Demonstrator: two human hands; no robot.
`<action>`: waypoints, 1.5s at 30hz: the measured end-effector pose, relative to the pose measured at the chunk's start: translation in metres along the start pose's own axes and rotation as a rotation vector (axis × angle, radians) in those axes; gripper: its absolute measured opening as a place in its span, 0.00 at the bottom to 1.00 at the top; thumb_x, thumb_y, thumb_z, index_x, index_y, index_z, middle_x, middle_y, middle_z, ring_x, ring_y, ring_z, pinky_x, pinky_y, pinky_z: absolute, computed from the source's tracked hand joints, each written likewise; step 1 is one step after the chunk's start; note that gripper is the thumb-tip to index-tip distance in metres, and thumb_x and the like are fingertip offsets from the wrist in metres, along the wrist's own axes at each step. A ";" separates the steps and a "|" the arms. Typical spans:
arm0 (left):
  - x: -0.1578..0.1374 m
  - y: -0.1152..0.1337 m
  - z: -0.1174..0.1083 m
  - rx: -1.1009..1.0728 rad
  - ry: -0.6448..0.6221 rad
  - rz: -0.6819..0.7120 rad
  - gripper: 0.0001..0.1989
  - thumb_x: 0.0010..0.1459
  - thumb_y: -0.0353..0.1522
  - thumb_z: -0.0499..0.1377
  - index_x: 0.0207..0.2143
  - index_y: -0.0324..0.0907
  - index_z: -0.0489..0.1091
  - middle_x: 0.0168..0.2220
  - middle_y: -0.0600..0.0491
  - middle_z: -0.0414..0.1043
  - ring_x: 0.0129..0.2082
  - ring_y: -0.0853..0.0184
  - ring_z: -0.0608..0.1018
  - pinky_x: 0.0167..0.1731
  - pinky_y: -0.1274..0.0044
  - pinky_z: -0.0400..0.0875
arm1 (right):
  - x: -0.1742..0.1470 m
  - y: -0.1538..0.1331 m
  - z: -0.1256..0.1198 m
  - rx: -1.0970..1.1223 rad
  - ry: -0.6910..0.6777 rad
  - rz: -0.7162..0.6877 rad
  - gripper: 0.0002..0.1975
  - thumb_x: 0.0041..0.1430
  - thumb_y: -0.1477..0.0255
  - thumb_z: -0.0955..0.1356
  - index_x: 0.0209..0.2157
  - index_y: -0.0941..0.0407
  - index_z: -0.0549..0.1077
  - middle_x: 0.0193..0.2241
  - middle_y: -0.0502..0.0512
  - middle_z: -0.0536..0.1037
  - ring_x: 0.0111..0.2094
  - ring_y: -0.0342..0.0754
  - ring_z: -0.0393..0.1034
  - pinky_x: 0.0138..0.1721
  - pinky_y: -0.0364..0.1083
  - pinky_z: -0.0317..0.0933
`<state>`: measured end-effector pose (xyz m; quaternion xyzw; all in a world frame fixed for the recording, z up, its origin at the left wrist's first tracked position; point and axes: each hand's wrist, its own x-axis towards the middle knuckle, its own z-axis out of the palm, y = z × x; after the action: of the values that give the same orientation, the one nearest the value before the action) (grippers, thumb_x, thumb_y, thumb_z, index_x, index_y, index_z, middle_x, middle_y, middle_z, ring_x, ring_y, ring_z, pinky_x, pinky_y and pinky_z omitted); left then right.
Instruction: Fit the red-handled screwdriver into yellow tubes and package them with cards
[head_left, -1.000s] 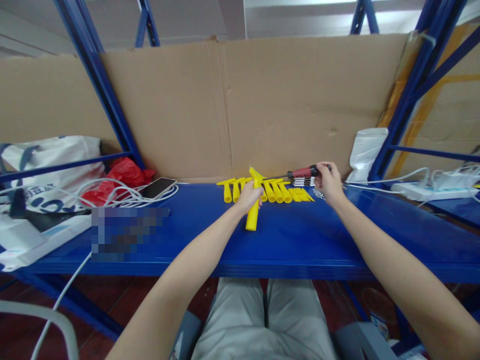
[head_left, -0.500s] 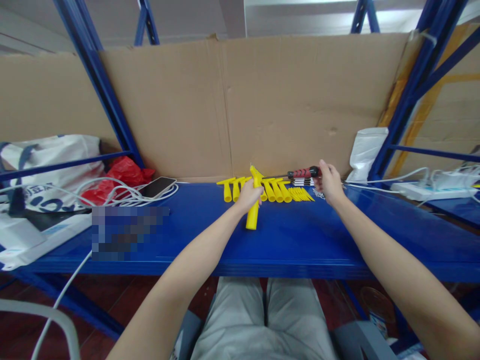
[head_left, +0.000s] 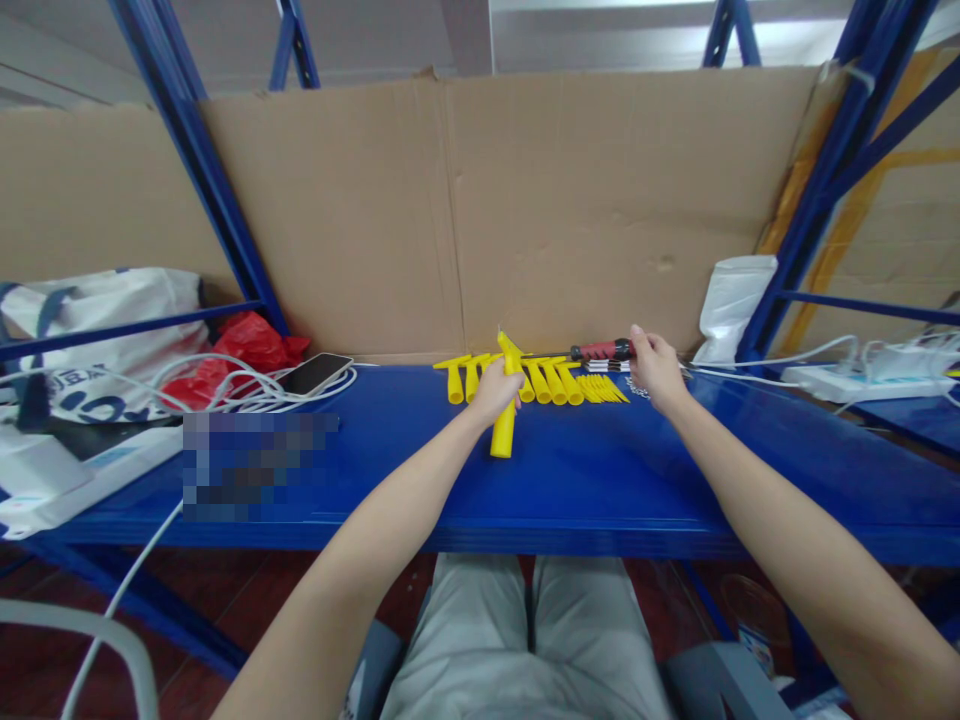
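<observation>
My left hand (head_left: 498, 391) is closed around a yellow plastic handle (head_left: 503, 432) with a wider head at its top, held up off the blue shelf. In my right hand (head_left: 655, 368) is the end of a screwdriver (head_left: 602, 350) with a red and black grip. Its shaft lies level and points left, the tip reaching the head of the yellow handle; exact contact is too small to tell. Behind, a row of similar yellow handles (head_left: 553, 384) lies along the back, partly hidden by my left hand. Small thin yellow pieces (head_left: 602, 389) lie beside the row.
Small silvery parts (head_left: 637, 388) lie near my right hand. A phone (head_left: 318, 374), white cables (head_left: 225, 385), a red bag (head_left: 251, 350) and a power strip (head_left: 135, 455) are at left. A white pouch (head_left: 735, 308) leans at right. Cardboard (head_left: 555, 200) closes the back.
My right hand has shifted slightly left, and the screwdriver with it. The fingers sit differently on the grip's end. My left hand and the yellow handle are nearly unmoved.
</observation>
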<state>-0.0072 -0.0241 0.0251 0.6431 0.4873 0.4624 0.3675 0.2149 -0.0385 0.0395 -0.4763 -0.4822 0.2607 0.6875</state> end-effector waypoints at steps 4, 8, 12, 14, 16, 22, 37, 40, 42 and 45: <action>0.001 -0.001 0.000 -0.011 -0.005 0.028 0.08 0.44 0.22 0.50 0.27 0.42 0.57 0.09 0.62 0.57 0.09 0.71 0.65 0.12 0.82 0.59 | 0.000 -0.002 0.001 0.126 -0.014 0.049 0.17 0.47 0.58 0.69 0.28 0.53 0.60 0.11 0.40 0.58 0.10 0.38 0.51 0.10 0.38 0.44; -0.001 0.000 0.001 -0.009 -0.002 0.029 0.08 0.44 0.22 0.50 0.28 0.42 0.58 0.09 0.63 0.56 0.09 0.72 0.65 0.12 0.82 0.59 | 0.000 -0.003 0.002 0.124 0.017 0.052 0.18 0.47 0.55 0.67 0.27 0.54 0.60 0.14 0.43 0.63 0.11 0.38 0.55 0.09 0.39 0.45; -0.003 0.002 0.002 -0.014 0.009 0.012 0.08 0.44 0.22 0.50 0.28 0.41 0.58 0.10 0.62 0.57 0.10 0.71 0.65 0.13 0.82 0.59 | -0.001 -0.002 0.000 0.100 -0.047 0.068 0.21 0.47 0.51 0.67 0.25 0.52 0.58 0.08 0.38 0.52 0.07 0.37 0.45 0.08 0.39 0.40; -0.004 0.002 0.002 -0.015 0.012 0.011 0.08 0.44 0.22 0.50 0.28 0.41 0.58 0.10 0.62 0.57 0.10 0.71 0.66 0.13 0.81 0.60 | 0.000 -0.002 -0.001 0.149 -0.072 0.087 0.19 0.45 0.55 0.69 0.25 0.52 0.58 0.08 0.37 0.51 0.08 0.37 0.44 0.09 0.39 0.40; -0.003 0.003 0.002 -0.010 0.011 0.018 0.09 0.44 0.22 0.50 0.28 0.41 0.59 0.11 0.62 0.57 0.10 0.71 0.66 0.13 0.81 0.60 | 0.000 -0.003 -0.001 0.186 -0.060 0.101 0.18 0.45 0.58 0.69 0.26 0.53 0.59 0.09 0.38 0.55 0.09 0.37 0.48 0.09 0.38 0.41; -0.001 0.000 0.001 0.013 0.006 0.014 0.09 0.44 0.22 0.50 0.29 0.41 0.60 0.10 0.62 0.57 0.10 0.69 0.67 0.14 0.80 0.61 | -0.002 -0.003 -0.001 0.092 -0.068 0.097 0.20 0.49 0.52 0.66 0.26 0.53 0.57 0.10 0.39 0.56 0.08 0.37 0.48 0.08 0.39 0.41; 0.005 -0.006 0.000 0.040 0.017 0.023 0.08 0.43 0.22 0.50 0.28 0.41 0.60 0.09 0.62 0.58 0.10 0.71 0.66 0.13 0.82 0.60 | -0.003 -0.004 -0.001 0.133 -0.132 0.132 0.15 0.48 0.62 0.68 0.26 0.53 0.58 0.10 0.38 0.53 0.09 0.36 0.46 0.10 0.38 0.41; 0.005 -0.007 0.000 0.041 0.020 0.028 0.08 0.43 0.23 0.50 0.28 0.41 0.61 0.10 0.61 0.58 0.10 0.71 0.66 0.13 0.82 0.61 | -0.002 -0.004 0.000 0.130 -0.098 0.127 0.14 0.48 0.61 0.67 0.27 0.53 0.59 0.11 0.41 0.59 0.10 0.38 0.52 0.09 0.38 0.42; 0.005 -0.007 0.000 0.033 0.018 0.028 0.07 0.43 0.23 0.50 0.27 0.41 0.60 0.10 0.61 0.59 0.10 0.71 0.66 0.13 0.82 0.61 | -0.003 -0.003 0.000 0.086 -0.095 0.109 0.15 0.49 0.58 0.67 0.26 0.53 0.59 0.11 0.42 0.60 0.09 0.38 0.52 0.09 0.38 0.42; 0.005 -0.006 0.000 0.029 0.014 0.020 0.07 0.44 0.23 0.50 0.26 0.42 0.59 0.10 0.61 0.58 0.10 0.71 0.65 0.13 0.82 0.60 | -0.004 -0.002 0.000 0.076 -0.119 0.087 0.16 0.50 0.58 0.66 0.24 0.53 0.58 0.08 0.40 0.55 0.08 0.36 0.46 0.09 0.38 0.41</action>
<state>-0.0089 -0.0181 0.0203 0.6501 0.4899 0.4634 0.3502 0.2128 -0.0429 0.0401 -0.4543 -0.4908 0.3364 0.6630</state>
